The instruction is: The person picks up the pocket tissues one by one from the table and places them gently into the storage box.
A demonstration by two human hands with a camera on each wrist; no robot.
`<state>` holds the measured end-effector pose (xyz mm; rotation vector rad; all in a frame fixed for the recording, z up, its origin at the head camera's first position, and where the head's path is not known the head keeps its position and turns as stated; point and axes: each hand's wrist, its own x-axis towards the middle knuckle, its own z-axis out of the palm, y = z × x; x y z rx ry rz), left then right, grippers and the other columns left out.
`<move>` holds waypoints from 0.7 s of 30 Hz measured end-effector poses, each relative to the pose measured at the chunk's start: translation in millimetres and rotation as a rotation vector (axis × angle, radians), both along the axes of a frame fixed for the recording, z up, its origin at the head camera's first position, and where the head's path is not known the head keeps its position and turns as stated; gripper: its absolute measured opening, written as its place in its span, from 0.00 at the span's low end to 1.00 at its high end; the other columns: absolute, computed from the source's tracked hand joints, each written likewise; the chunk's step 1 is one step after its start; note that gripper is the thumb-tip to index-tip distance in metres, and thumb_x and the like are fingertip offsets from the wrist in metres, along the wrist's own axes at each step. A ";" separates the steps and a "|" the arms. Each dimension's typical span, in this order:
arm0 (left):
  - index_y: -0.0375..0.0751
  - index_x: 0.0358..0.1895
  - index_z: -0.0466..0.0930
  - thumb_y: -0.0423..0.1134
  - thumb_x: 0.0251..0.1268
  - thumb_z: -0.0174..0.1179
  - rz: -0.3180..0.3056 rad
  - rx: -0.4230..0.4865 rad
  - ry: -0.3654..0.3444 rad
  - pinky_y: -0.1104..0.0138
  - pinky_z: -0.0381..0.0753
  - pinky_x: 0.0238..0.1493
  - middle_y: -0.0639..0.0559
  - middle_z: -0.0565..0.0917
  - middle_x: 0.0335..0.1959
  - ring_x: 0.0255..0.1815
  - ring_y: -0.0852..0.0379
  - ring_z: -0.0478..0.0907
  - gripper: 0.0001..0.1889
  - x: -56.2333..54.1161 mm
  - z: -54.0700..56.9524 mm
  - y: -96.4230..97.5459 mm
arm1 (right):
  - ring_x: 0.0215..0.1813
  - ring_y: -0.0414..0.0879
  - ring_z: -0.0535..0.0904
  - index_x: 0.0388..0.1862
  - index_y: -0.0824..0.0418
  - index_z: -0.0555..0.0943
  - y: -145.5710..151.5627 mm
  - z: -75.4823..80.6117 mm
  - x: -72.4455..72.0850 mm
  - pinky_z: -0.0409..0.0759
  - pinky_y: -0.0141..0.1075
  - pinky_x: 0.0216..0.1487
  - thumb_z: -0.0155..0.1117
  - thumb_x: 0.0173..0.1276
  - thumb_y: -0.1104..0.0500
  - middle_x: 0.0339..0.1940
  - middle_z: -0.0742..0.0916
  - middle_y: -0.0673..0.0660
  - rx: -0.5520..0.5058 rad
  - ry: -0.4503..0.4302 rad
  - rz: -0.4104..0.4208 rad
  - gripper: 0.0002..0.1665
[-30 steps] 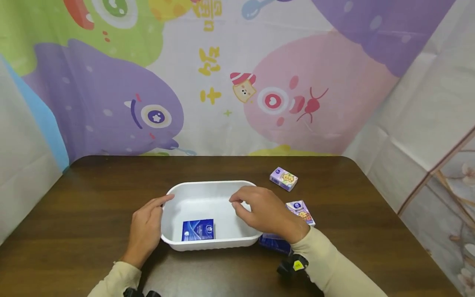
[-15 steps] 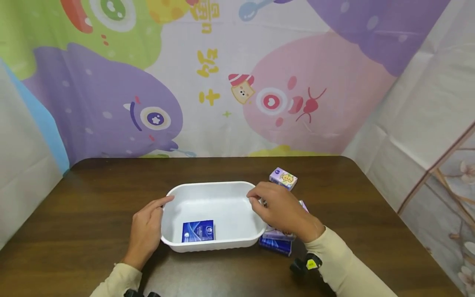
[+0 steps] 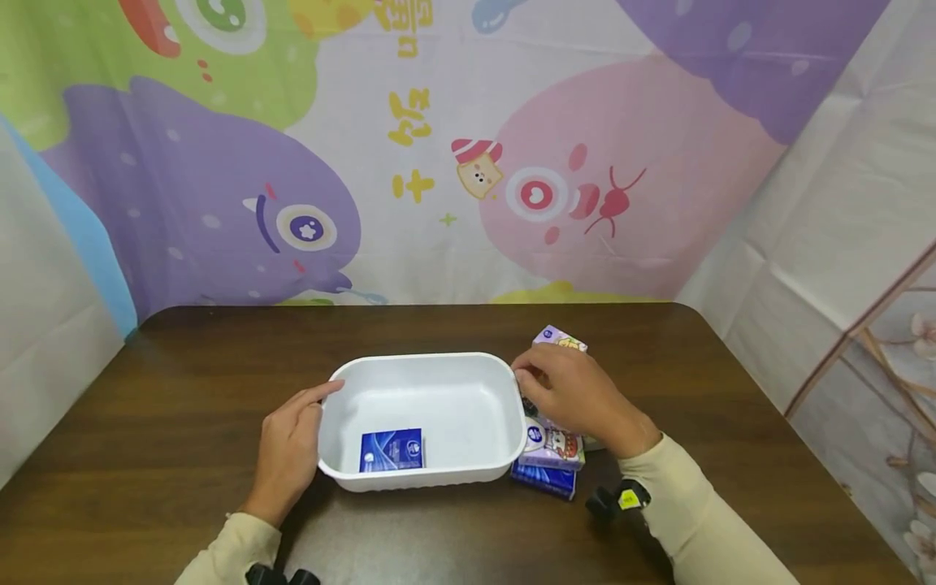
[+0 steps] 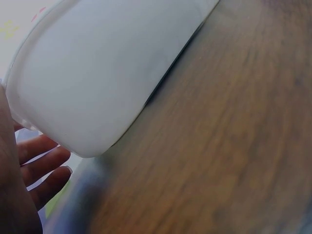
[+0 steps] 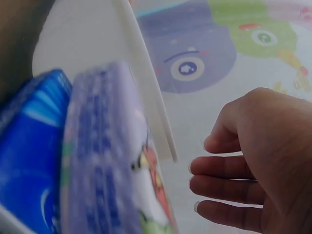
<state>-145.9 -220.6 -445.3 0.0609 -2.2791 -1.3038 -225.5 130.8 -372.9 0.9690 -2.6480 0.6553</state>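
A white tray (image 3: 439, 479) stands on the table with a blue tissue pack (image 3: 392, 451) inside, near its front left. My left hand (image 3: 288, 447) is at the tray's left end, index fingertip over the rim. In the left wrist view its other fingers (image 4: 46, 170) stretch loosely past the tray wall. Just beyond the right rim, my right hand (image 3: 566, 390) hovers by several tissue packs, fingers bent and apart from them in the right wrist view. A purple pack with cartoon print (image 3: 556, 444) lies on a blue pack (image 3: 544, 479); the hand partly hides others.
Another purple pack (image 3: 560, 335) lies farther back on the right, partly covered by the right hand. The brown wooden table (image 3: 183, 390) ends against a cartoon-printed cloth (image 3: 409, 260) at the back. White printed panels (image 3: 826, 325) flank the right side.
My right hand has moved right, from above the tray's inside to past its right rim, uncovering the lower purple and blue packs. My left hand and the tray stay almost in place.
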 end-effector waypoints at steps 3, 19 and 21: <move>0.40 0.54 0.87 0.30 0.75 0.42 -0.005 0.005 0.020 0.81 0.66 0.56 0.47 0.85 0.56 0.58 0.51 0.79 0.21 -0.6 0.4 0.2 | 0.37 0.40 0.77 0.43 0.56 0.87 5.5 -1.7 -4.9 0.80 0.39 0.42 0.63 0.71 0.56 0.35 0.85 0.45 0.003 -0.007 -0.018 0.08; 0.40 0.55 0.86 0.32 0.76 0.40 0.007 -0.014 -0.019 0.81 0.66 0.54 0.47 0.84 0.57 0.58 0.51 0.78 0.21 -0.8 2.4 0.3 | 0.57 0.57 0.78 0.59 0.61 0.81 36.6 -18.9 -31.1 0.74 0.56 0.61 0.66 0.69 0.53 0.58 0.81 0.62 0.135 -0.152 -0.270 0.23; 0.40 0.56 0.86 0.32 0.77 0.40 0.005 -0.014 -0.025 0.81 0.66 0.54 0.47 0.83 0.58 0.58 0.51 0.78 0.21 -0.9 2.2 1.5 | 0.63 0.60 0.74 0.63 0.61 0.79 40.7 -21.8 -34.2 0.71 0.59 0.63 0.66 0.69 0.52 0.63 0.78 0.64 0.160 -0.173 -0.293 0.26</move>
